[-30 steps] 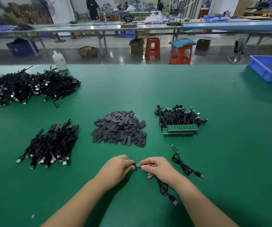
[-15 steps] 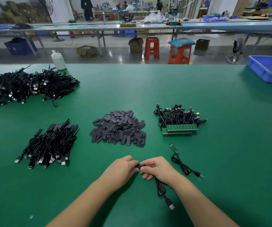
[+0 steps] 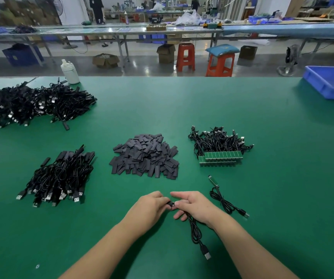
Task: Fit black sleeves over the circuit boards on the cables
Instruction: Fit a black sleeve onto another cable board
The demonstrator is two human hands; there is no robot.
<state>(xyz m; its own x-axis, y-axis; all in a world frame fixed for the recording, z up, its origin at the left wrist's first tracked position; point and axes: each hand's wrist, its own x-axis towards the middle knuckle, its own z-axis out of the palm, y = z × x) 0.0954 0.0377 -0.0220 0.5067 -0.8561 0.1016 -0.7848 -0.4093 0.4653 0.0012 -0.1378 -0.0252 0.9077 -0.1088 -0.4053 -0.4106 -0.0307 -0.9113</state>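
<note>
Low over the green table near its front edge, my left hand pinches a black sleeve. My right hand pinches the small circuit board on a black cable, whose USB plug lies toward me. Board and sleeve meet between my fingertips; only a sliver of each shows. A second cable with a bare board end lies to the right. Loose black sleeves are heaped in the middle. Unsleeved cables with green boards lie right of that heap.
A pile of sleeved cables sits at the left, and a larger heap of cables at the far left. A white bottle stands at the table's far edge. A blue bin sits at the far right.
My hands closed together over the board, hiding it half a second ago. Now they are slightly apart and a little of the board shows again beside the sleeve.
</note>
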